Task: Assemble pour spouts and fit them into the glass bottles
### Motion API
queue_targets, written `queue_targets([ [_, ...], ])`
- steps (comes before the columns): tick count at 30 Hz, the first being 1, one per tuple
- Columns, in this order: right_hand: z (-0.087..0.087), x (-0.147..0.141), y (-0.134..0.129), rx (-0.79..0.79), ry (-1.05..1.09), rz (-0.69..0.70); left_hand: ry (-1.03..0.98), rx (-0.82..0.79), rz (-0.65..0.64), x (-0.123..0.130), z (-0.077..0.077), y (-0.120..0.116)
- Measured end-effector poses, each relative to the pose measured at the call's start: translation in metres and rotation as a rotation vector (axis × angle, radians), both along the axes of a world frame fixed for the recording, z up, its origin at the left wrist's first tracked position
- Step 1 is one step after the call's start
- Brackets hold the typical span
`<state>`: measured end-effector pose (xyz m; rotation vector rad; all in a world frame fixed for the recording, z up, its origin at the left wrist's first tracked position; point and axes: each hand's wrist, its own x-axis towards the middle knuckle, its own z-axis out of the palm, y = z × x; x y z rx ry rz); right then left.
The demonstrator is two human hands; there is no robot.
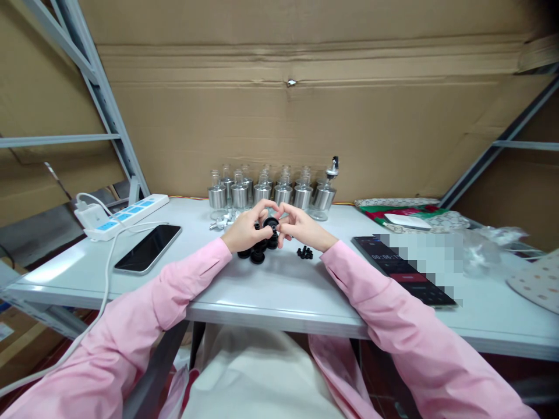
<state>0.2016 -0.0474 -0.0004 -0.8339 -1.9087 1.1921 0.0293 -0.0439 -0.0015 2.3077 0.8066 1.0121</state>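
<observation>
My left hand (247,230) and my right hand (302,226) meet above the middle of the table, fingers curled and fingertips close together. Between them they grip a round black cap-like part (271,222); its exact kind is unclear. Just under my left hand lies a pile of similar black round parts (257,256), partly hidden by the fingers. Several small black pieces (304,252) are scattered below my right hand. To the left of my left hand, shiny silvery parts (222,222) rest on the table, too small to name.
Several glass bottles (217,196) with metal bands stand behind my hands; the rightmost carries a pourer (332,169). A phone (148,249) and power strip (131,216) with a cable lie left. Right are a phone with a timer (393,265), patterned cloth (371,210) and clear plastic bag (484,247).
</observation>
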Motion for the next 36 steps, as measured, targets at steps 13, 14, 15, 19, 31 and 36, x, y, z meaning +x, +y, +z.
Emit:
queue_targets([
  [13,0.0,-0.001,-0.003,0.028,0.01,-0.025,0.01,0.149,0.051,0.001,-0.002,-0.001],
  [14,0.0,-0.002,-0.003,0.031,0.008,-0.027,0.019,0.166,0.062,0.001,-0.003,-0.001],
  [15,-0.001,-0.002,-0.003,0.032,0.005,-0.028,0.027,0.188,0.076,0.001,-0.003,-0.001],
  [19,-0.002,-0.001,0.001,0.02,0.012,-0.037,0.028,0.289,0.111,0.0,-0.006,0.002],
  [31,0.002,0.004,0.004,0.203,0.066,-0.133,0.126,0.647,0.196,-0.004,-0.007,0.009],
  [36,0.0,0.005,0.007,0.106,0.253,-0.113,0.094,0.569,0.264,-0.003,-0.008,0.009],
])
